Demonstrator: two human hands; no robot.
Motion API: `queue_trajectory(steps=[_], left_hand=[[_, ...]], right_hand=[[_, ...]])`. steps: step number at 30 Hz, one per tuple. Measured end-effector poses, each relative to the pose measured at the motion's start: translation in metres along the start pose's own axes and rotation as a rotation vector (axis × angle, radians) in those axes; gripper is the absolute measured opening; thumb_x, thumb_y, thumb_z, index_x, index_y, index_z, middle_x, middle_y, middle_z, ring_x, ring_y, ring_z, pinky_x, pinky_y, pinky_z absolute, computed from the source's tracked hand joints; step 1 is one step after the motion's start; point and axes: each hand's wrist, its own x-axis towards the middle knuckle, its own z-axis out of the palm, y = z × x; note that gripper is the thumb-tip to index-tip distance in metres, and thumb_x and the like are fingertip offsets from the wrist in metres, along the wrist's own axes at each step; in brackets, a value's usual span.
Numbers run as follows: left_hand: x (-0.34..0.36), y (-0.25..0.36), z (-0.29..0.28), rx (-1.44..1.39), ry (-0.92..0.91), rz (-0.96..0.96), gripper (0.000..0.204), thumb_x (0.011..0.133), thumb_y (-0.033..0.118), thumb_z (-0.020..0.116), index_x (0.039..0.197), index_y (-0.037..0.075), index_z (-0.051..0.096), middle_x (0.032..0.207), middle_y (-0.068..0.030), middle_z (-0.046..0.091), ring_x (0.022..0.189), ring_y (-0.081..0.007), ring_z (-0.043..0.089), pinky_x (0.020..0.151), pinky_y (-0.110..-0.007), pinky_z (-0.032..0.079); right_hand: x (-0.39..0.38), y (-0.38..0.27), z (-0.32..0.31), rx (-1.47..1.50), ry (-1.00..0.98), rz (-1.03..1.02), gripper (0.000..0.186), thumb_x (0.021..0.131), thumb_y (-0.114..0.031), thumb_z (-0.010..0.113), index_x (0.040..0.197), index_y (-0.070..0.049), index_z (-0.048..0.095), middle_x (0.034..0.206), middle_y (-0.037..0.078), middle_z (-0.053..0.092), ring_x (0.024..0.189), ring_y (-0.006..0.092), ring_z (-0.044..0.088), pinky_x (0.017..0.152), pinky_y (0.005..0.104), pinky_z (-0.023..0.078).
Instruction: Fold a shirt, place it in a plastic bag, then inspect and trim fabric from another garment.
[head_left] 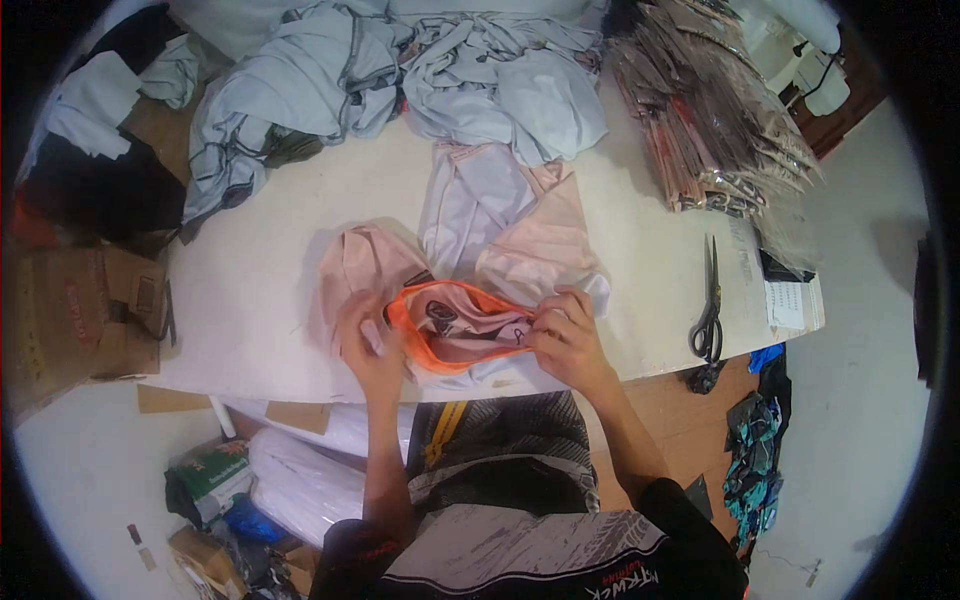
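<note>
A pale pink garment (372, 262) with a bright orange band (432, 358) lies on the table in front of me. Its banded opening is spread wide and faces me, so the pink inside and a small dark mark show. On the left of the opening, my left hand (372, 338) is closed on the cloth beside the band, its fingers slightly blurred. My right hand (567, 338) pinches the band's right end between thumb and fingers. Beyond the opening, pink and white cloth (478, 215) stretches away in loose folds; I cannot tell whether it is all one piece.
Heaps of light grey garments (285, 85) line the table's far side. Packed garments in clear bags (690, 120) are stacked at the far right. Black scissors (708, 310) lie near the right edge. A cardboard box (85, 315) stands at the left, and white rolls (310, 480) lie below the table.
</note>
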Motion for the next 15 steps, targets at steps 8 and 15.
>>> queue_trajectory(steps=[8, 15], left_hand=[[-0.018, 0.059, 0.012, 0.283, -0.653, 0.341, 0.026, 0.069, 0.017, 0.075, 0.093, 0.008, 0.066, 0.09, -0.0036, 0.063, 0.09, -0.0215, 0.058, 0.094, -0.041, 0.036], [-0.026, 0.054, -0.003, 0.257, -0.693, 0.129, 0.015, 0.076, 0.003, 0.068, 0.088, 0.002, 0.059, 0.083, -0.0148, 0.064, 0.089, -0.0328, 0.059, 0.085, -0.045, 0.044]], right_hand=[[-0.015, -0.02, 0.003, -0.01, 0.13, 0.04, 0.024, 0.055, -0.004, 0.072, 0.078, -0.011, 0.069, 0.079, 0.001, 0.052, 0.086, 0.0194, 0.055, 0.088, 0.0452, 0.043], [-0.027, -0.014, 0.003, -0.054, 0.11, 0.237, 0.035, 0.058, -0.002, 0.069, 0.093, -0.009, 0.069, 0.094, 0.005, 0.056, 0.096, 0.0249, 0.054, 0.091, 0.0445, 0.041]])
